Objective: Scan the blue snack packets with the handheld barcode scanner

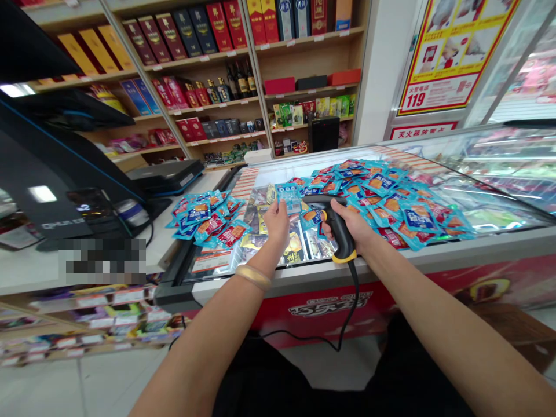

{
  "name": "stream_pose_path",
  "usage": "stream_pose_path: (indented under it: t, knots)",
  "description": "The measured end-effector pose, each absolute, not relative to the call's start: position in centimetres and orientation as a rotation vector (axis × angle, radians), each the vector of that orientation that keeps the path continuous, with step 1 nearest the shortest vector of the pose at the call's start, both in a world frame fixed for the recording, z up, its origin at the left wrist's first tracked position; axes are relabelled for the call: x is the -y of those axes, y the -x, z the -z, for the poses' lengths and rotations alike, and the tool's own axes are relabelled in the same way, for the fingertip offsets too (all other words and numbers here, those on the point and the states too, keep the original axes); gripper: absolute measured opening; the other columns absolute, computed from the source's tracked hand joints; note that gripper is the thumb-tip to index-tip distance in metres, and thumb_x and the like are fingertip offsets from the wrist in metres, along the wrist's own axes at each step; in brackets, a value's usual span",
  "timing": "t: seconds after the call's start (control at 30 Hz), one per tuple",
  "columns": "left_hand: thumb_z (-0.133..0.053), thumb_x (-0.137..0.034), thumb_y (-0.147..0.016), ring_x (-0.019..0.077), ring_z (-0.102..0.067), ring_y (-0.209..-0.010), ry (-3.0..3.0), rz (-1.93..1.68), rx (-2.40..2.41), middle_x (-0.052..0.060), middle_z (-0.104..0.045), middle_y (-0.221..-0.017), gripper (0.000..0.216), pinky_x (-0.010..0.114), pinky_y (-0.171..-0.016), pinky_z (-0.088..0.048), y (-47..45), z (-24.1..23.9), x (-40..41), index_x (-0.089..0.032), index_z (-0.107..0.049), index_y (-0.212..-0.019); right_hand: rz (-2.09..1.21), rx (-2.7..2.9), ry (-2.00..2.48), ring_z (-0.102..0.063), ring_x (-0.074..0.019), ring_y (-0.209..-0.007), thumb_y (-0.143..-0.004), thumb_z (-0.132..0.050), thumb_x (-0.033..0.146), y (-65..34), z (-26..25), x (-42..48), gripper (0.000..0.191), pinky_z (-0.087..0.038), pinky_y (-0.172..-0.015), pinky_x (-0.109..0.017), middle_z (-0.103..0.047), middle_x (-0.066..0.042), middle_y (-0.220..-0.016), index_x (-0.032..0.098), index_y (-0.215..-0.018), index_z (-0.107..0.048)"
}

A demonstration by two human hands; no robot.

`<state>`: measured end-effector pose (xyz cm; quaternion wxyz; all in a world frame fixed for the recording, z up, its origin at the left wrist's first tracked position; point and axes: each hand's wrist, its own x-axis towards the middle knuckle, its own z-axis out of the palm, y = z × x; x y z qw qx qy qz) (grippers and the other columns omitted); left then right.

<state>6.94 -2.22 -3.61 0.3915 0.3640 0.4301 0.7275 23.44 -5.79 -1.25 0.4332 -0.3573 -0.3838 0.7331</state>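
My right hand (pixel 354 223) is wrapped round the grip of a black barcode scanner (pixel 332 223) with a yellow base, whose cable hangs down in front of the freezer. My left hand (pixel 278 223) pinches a small blue snack packet (pixel 287 196) and holds it up just in front of the scanner's head. Both hands hover over the glass lid of a chest freezer (pixel 478 246). A large heap of blue and red snack packets (pixel 391 200) lies on the glass to the right. A smaller pile of the same packets (pixel 206 217) lies to the left on the white counter.
A black checkout screen (pixel 52 174) and a black flat device (pixel 167 174) stand on the white counter (pixel 26 272) at left. Shelves with boxed bottles (pixel 195 69) fill the back wall. A red and yellow poster (pixel 452 52) hangs at right. Small goods racks (pixel 87 318) sit under the counter.
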Motion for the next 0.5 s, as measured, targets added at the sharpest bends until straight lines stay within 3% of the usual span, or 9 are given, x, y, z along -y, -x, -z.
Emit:
stream_pose_path:
  t: [0.27,0.4,0.5]
  knots:
    - [-0.062,-0.029,-0.078,0.0176,-0.067,-0.079,-1.016,-1.789,-1.186,0.002,-0.071,-0.084,0.021,0.035,-0.073,-0.059,-5.5,2.8,2.9,-0.018,-0.071,-0.093,-1.796,0.903,0.762,-0.05,-0.0117,-0.045,-0.081,-0.058,0.057,-22.9,0.7,6.3,0.04,-0.042,-0.043,-0.021,-0.055,-0.001,-0.052,0.018,-0.072,-0.057]
    - [-0.062,-0.031,-0.078,0.0252,-0.064,-0.107,-1.533,-1.925,-1.525,0.005,-0.074,-0.095,0.022,0.039,-0.099,-0.047,0.1,1.1,4.2,-0.02,-0.075,-0.092,-1.848,0.893,0.69,-0.048,-0.0107,-0.044,-0.083,-0.056,0.059,-20.1,-0.1,6.5,0.042,-0.041,-0.043,-0.021,-0.054,-0.001,-0.052,0.018,-0.07,-0.057]
    - [-0.05,-0.034,-0.087,0.0247,-0.062,-0.112,-1.858,-1.775,-1.933,0.005,-0.072,-0.112,0.032,0.039,-0.104,-0.042,6.0,-0.4,5.5,-0.024,-0.071,-0.109,-1.926,0.922,0.63,-0.047,-0.0093,-0.043,-0.086,-0.052,0.059,-16.5,-0.7,6.3,0.045,-0.04,-0.042,-0.02,-0.054,0.0,-0.052,0.017,-0.07,-0.058]
